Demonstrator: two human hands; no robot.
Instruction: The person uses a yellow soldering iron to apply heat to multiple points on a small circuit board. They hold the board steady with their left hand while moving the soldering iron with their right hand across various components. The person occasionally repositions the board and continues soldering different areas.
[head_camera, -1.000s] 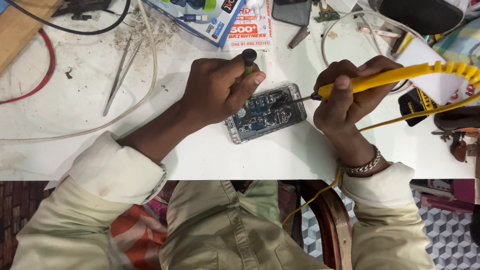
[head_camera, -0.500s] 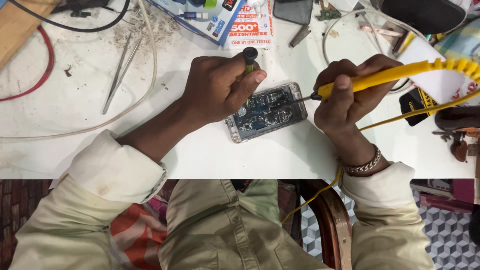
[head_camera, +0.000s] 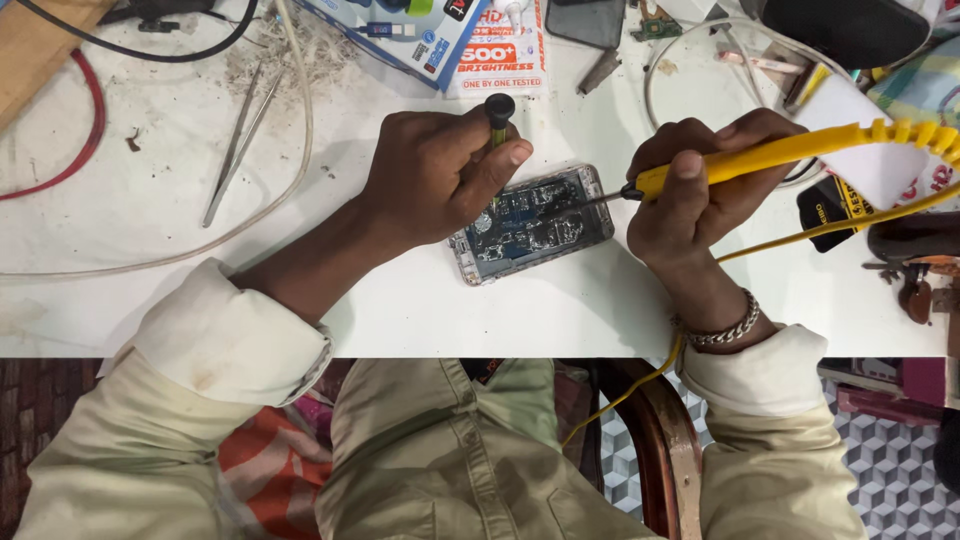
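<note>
Hardly anything has shifted since the earlier frames: both hands stay over the opened phone (head_camera: 532, 226), which lies tilted on the white table (head_camera: 420, 310) near its front edge, circuit side up. The left hand (head_camera: 440, 175) rests on the phone's left end and keeps a small dark-capped green tool (head_camera: 498, 115) pinched upright between thumb and fingers. The right hand (head_camera: 700, 190) is closed around the yellow handle of a soldering iron (head_camera: 760, 160), its thin metal tip lying on the phone's board just right of centre; a yellow cord trails off to the right. Tweezers (head_camera: 240, 140) lie well to the left, beside a pale cable (head_camera: 300, 120).
</note>
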